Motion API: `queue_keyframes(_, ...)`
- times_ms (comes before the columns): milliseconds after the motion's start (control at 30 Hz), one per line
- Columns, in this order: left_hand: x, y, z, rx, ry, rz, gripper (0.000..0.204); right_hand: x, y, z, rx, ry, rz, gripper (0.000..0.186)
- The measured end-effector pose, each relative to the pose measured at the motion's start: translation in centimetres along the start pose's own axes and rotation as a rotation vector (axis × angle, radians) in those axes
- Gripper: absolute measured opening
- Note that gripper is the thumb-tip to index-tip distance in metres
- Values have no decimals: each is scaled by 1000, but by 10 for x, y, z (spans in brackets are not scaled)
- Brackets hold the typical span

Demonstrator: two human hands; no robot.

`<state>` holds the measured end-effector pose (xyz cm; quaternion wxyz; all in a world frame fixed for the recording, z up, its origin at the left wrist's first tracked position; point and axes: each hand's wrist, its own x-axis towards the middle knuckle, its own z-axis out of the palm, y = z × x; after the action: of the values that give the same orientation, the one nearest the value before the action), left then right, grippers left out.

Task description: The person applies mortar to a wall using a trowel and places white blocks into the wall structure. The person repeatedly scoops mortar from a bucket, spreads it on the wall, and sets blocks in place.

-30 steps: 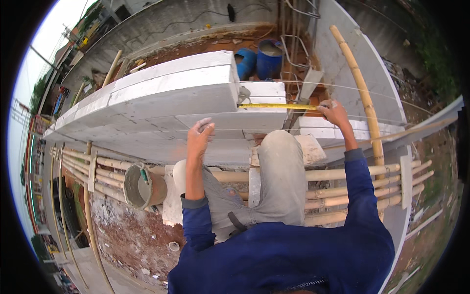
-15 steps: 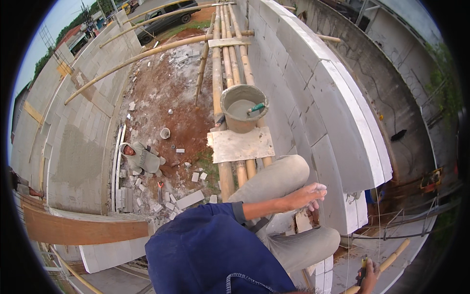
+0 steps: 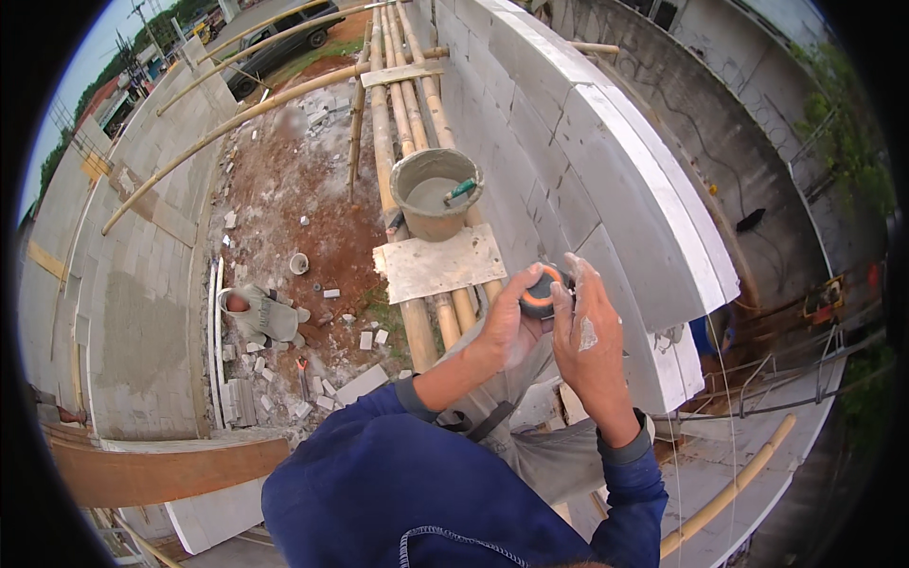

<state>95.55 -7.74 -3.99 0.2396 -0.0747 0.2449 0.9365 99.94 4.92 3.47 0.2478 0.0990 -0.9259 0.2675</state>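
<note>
My left hand (image 3: 511,327) grips the black-and-orange tape measure (image 3: 540,295) above my lap, just beside the pale block wall (image 3: 606,189). My right hand (image 3: 589,346) sits against its right side, fingers raised; whether it grips too, I cannot tell. A mortar bucket (image 3: 437,225) stands beyond.

Black with a bright orange ring on the tape measure (image 3: 540,297), nearer than the bucket (image 3: 439,225). Chalky white patches on the right hand (image 3: 587,333). Dull grey on the bucket, green on the handle (image 3: 460,191) inside it. Yellowish tan on the bamboo poles (image 3: 381,133) beyond the bucket. Pale grey crossed by joint lines on the wall (image 3: 587,170) right of the bucket; reddish brown on the soil (image 3: 284,204) left of it. Navy blue on the shirt (image 3: 426,483), nearer than the bucket.
</note>
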Motion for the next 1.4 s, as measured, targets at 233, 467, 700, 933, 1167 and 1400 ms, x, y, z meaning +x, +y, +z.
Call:
queue_keyframes(233, 43, 74, -270, 269, 627, 466, 34, -22, 23, -7, 358, 56, 238, 30)
queue_keyframes(467, -51, 3, -531, -58, 1175, 208, 24, -74, 149, -4, 399, -39, 601, 34)
queue_keyframes(700, -103, -19, -633, -148, 1226, 253, 18, -97, 182, 22, 394, -158, 797, 44)
queue_keyframes(933, -120, 155, -627, -233, 1209, 740, 14, -102, 191, 32, 351, -266, 835, 43)
queue_keyframes(1167, -107, 256, -621, -487, 1047, 1228, 49, -93, 179, 35, 372, -324, 767, 42)
queue_keyframes(1400, -73, -50, -657, 1078, 1014, -204, 22, -87, 160, 36, 266, -361, 799, 41)
